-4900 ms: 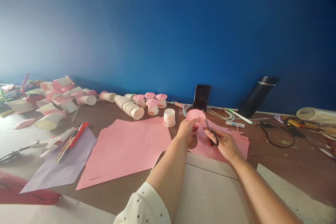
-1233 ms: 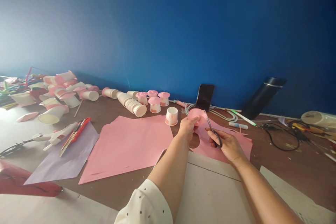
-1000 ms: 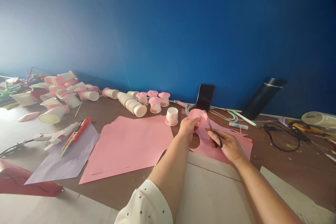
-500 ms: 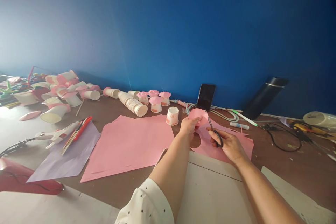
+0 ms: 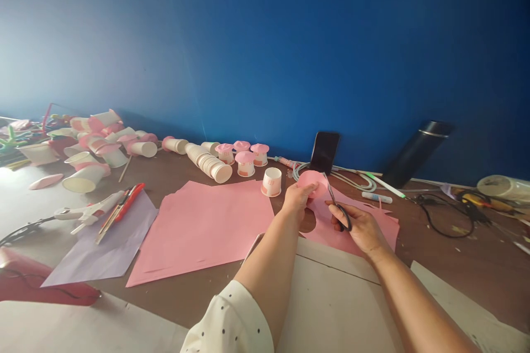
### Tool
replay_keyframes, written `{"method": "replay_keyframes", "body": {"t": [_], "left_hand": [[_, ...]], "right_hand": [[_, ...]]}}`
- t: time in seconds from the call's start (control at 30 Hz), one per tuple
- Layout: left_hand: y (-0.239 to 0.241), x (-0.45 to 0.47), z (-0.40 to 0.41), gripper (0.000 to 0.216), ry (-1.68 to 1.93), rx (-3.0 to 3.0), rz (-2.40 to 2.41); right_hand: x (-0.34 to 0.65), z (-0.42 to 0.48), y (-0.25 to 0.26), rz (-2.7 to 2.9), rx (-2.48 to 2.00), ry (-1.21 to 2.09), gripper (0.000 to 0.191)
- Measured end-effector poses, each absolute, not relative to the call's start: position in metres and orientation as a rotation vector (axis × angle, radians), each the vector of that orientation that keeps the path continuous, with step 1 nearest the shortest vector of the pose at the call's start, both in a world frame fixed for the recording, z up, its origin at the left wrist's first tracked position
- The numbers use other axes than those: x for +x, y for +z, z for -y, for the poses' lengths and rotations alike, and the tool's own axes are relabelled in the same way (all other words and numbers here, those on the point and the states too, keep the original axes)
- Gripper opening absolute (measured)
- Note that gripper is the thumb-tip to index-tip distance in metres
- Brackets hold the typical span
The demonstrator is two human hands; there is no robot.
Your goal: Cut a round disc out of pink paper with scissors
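My left hand (image 5: 296, 200) pinches a round pink paper piece (image 5: 311, 180) and holds it up above the table. My right hand (image 5: 359, 225) grips black-handled scissors (image 5: 336, 204), whose blades reach up to the right edge of that paper piece. Under both hands lies a cut pink sheet (image 5: 372, 231) with a round hole in it. A small white paper cup (image 5: 271, 181) stands upside down just left of my left hand.
A large pink sheet (image 5: 202, 226) and a lilac sheet (image 5: 107, 248) lie to the left, with a glue gun (image 5: 85, 213) and red cutter (image 5: 122, 208). Paper cups (image 5: 207, 164) and pink-topped cups (image 5: 245, 163) line the blue wall. A phone (image 5: 324, 152), dark flask (image 5: 416, 153) and cables (image 5: 439, 215) sit right.
Both hands have stayed almost where they were, the scissors working at the pink paper piece. The view has drifted slightly; nothing was picked up or let go.
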State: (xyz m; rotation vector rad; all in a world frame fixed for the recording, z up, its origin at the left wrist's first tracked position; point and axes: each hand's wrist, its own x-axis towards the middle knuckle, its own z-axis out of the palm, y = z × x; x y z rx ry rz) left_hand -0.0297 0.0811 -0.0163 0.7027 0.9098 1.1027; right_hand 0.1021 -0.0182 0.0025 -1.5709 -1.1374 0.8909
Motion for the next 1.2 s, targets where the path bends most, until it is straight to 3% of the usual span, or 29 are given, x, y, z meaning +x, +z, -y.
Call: {"method": "replay_keyframes", "body": {"t": [1.2], "left_hand": [[-0.0111, -0.025, -0.0848, 0.021, 1.08, 0.61, -0.919]], "right_hand": [[0.1065, 0.0169, -0.0024, 1.278, -1.599, 0.762, 0.05]]}}
